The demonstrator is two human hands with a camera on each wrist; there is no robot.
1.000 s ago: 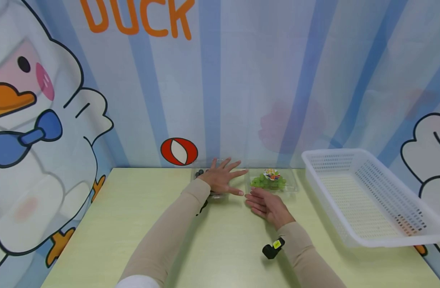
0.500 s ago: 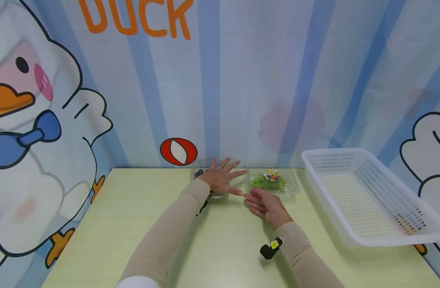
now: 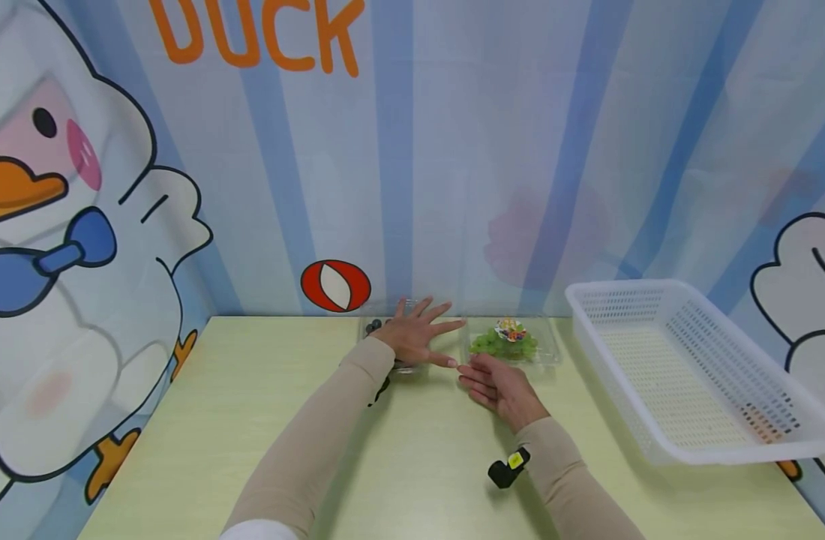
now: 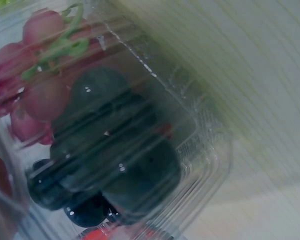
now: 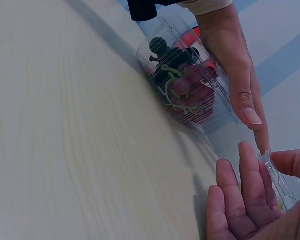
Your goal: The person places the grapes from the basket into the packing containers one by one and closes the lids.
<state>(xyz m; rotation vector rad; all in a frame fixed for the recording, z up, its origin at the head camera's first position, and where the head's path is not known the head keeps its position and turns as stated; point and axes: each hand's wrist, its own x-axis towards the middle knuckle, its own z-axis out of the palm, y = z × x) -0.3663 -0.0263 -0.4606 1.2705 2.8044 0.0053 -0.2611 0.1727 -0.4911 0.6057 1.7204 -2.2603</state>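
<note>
My left hand (image 3: 412, 336) spreads its fingers wide over a clear plastic fruit box (image 4: 202, 145) at the table's back edge, covering much of it in the head view. Inside that box are dark grapes (image 4: 135, 165) and red grapes (image 4: 45, 92) on green stems. My right hand (image 3: 507, 386) is held sideways with relaxed fingers and nothing in its grasp, just in front of a second clear box (image 3: 549, 354). Green grapes (image 3: 496, 345) lie in this one, under a colourful round sticker (image 3: 511, 330). The left thumb and right fingertips come close together between the boxes.
A white perforated plastic basket (image 3: 622, 394) stands on the right of the pale wooden table (image 3: 284, 405). Behind the table hangs a striped duck-print cloth (image 3: 453, 150). A small black camera (image 3: 509, 468) sticks out from the right wrist.
My right hand has shifted very slightly left, toward the left thumb. The left hand, both boxes and the basket stay where they were.
</note>
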